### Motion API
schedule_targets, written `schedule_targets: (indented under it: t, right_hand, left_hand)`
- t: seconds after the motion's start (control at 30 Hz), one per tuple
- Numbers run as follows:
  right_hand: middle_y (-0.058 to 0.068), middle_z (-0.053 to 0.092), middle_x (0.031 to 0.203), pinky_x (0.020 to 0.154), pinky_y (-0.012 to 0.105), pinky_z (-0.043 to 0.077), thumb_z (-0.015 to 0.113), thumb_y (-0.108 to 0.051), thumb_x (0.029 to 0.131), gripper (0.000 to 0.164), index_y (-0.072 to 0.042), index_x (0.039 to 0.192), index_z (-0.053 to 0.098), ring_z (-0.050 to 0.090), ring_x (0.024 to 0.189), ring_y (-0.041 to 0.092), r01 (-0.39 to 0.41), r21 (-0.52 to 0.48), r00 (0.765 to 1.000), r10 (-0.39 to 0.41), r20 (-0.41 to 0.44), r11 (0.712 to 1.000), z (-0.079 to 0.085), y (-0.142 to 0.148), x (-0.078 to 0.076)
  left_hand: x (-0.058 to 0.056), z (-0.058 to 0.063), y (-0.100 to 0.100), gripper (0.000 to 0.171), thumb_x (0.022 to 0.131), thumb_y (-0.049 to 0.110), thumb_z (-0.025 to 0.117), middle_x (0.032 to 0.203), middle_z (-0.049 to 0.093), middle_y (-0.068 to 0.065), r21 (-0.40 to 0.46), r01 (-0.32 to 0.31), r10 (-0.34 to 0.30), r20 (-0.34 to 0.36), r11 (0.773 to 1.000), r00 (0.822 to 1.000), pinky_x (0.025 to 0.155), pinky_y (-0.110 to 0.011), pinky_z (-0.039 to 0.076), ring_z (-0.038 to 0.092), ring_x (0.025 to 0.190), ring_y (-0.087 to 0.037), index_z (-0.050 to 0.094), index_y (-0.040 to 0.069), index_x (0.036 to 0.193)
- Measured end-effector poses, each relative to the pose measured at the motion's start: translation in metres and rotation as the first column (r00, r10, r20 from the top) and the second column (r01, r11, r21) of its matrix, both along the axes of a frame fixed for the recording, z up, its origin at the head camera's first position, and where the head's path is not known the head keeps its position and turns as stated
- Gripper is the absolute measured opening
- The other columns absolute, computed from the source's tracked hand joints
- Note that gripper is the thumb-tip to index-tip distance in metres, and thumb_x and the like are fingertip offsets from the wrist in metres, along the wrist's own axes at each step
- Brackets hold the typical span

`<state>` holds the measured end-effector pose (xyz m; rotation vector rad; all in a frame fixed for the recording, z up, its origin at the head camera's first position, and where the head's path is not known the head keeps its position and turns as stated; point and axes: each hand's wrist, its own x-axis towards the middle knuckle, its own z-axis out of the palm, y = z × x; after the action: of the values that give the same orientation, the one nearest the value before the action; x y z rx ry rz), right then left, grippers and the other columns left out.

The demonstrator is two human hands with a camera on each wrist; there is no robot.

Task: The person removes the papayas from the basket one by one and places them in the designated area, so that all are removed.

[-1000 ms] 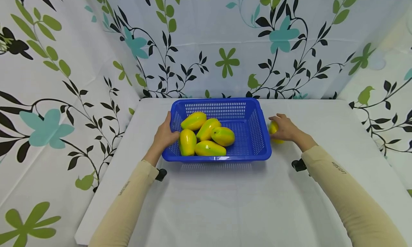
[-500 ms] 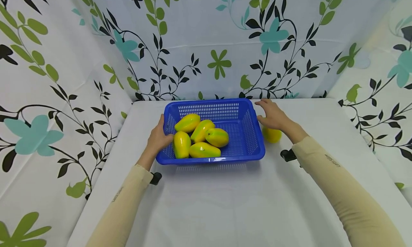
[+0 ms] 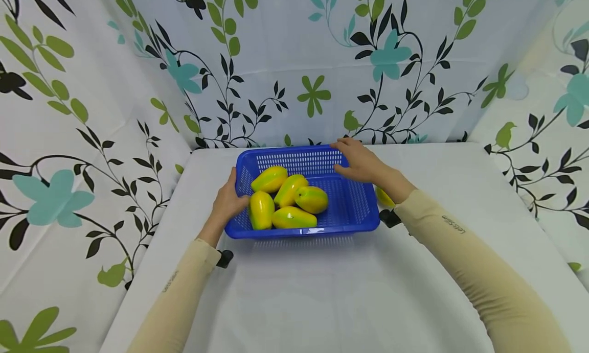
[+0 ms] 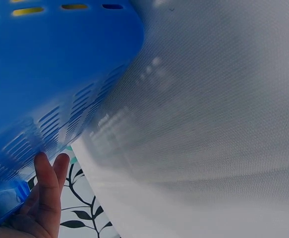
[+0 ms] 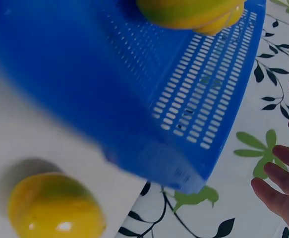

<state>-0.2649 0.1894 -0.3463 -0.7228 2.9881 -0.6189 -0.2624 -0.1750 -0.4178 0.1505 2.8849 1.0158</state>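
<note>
A blue plastic basket with slotted walls holds several glossy yellow-green mangoes, gathered in its left half. My left hand grips the basket's left side, thumb over the rim and fingers along the outside wall. In the left wrist view, fingers show against the slotted wall. My right hand is over the basket's back right part, fingers spread, with nothing in it. Another mango lies on the table outside the basket's right wall; in the head view my right wrist partly hides it.
The basket stands on a white-covered table, close to its back edge. A curtain printed with leaves and flowers hangs behind the table and along both sides.
My right hand has let go of the mango right of the basket, risen, and moved left over the basket's back right part. My left hand keeps its grip on the basket.
</note>
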Motion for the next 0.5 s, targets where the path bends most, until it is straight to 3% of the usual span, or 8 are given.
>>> schedule_targets:
  t: [0.17,0.5]
  right_hand:
    - [0.025,0.037,0.15,0.11,0.056,0.031,0.06,-0.026,0.094,0.06,0.0,0.146,0.043,0.036,0.137,0.041,-0.019,-0.023,0.999,0.02,0.046,1.0,0.0,-0.02,0.0]
    - [0.02,0.03,0.155,0.113,0.054,0.027,0.06,-0.042,0.093,0.072,-0.006,0.151,0.038,0.031,0.142,0.037,-0.042,-0.015,0.978,0.044,0.205,0.999,-0.012,-0.062,-0.011]
  left_hand:
    - [0.003,-0.004,-0.001,0.096,0.081,0.015,0.055,0.156,0.027,-0.026,-0.007,-0.007,0.007,0.018,1.0,1.0,0.104,-0.06,0.036,0.039,0.135,-0.045,0.001,0.006,0.158]
    - [0.001,0.001,0.001,0.097,0.079,0.017,0.056,0.157,0.027,-0.026,-0.003,-0.006,0.006,-0.003,1.0,1.0,0.104,-0.06,0.036,0.039,0.135,-0.045,0.001,0.005,0.158]
